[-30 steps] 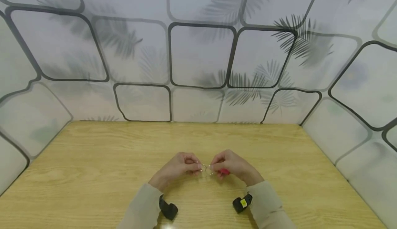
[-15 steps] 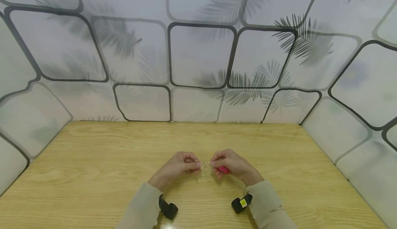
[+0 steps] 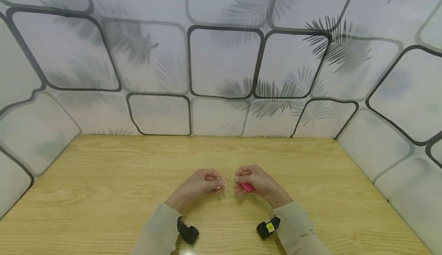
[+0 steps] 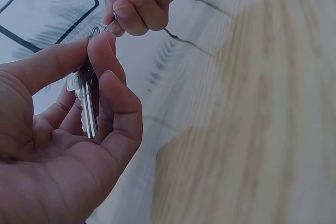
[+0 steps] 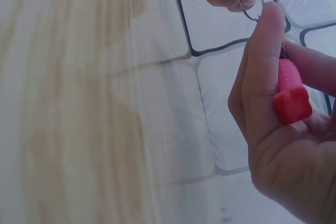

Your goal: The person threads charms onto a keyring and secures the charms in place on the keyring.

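Between thumb and fingertips, my left hand (image 3: 203, 184) pinches a metal key ring (image 5: 247, 16). Silver keys (image 4: 88, 106) hang from it against the curled fingers in the left wrist view. Facing it closely, my right hand (image 3: 257, 180) pinches the metal end of a pink keychain (image 5: 292, 93), whose body hangs beside the palm with a short chain (image 5: 283, 51) above it. Thin wire loops span the small gap between both hands in the head view. Fingertips hide where the ring and the keychain's metal meet, so I cannot tell whether they are linked.
Both hands are above a wood-grain table (image 3: 138, 163). A patterned backdrop (image 3: 221, 63) with rounded outlines and leaf prints rises behind it and along both sides. A dark strapped device is worn on each wrist.
My right hand has shifted slightly up and away, and more of the pink keychain shows. The wire loops between the hands have turned and moved up a little. My left hand stays nearly still.
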Demonstrator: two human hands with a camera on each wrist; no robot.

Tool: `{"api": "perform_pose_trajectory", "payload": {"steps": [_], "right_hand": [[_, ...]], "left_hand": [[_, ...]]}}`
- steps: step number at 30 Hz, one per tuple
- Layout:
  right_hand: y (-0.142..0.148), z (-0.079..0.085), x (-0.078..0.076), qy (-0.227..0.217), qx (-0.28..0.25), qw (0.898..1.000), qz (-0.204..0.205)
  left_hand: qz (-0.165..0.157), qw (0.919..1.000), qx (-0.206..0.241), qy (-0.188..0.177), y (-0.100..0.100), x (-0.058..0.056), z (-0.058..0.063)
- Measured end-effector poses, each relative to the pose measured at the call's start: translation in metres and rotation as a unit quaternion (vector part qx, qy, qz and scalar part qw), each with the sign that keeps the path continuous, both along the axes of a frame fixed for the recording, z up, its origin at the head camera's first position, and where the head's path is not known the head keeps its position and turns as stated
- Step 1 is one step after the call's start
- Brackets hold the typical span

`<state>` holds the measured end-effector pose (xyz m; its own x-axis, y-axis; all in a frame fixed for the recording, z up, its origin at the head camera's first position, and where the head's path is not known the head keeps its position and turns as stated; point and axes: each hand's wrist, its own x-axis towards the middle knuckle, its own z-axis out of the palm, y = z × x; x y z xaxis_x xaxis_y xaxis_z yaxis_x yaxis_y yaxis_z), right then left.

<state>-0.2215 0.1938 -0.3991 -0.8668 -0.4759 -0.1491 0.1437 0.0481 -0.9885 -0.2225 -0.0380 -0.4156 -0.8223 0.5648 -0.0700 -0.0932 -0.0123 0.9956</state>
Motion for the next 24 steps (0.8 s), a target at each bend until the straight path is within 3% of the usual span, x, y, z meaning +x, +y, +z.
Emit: {"api": "perform_pose_trajectory", "payload": {"steps": [18,24], "right_hand": [[-0.0068,-0.0031,0.0007,0.001,-0.030,0.999,-0.022],[-0.0090,-0.0027,0.0013,0.018,-0.027,0.999,-0.020]], "left_hand": [[-0.023,0.9997,-0.007,-0.006,0.0059,0.0023,-0.0030],[-0.047,0.9984,0.022,-0.022,0.0061,0.0014,-0.0043]]}}
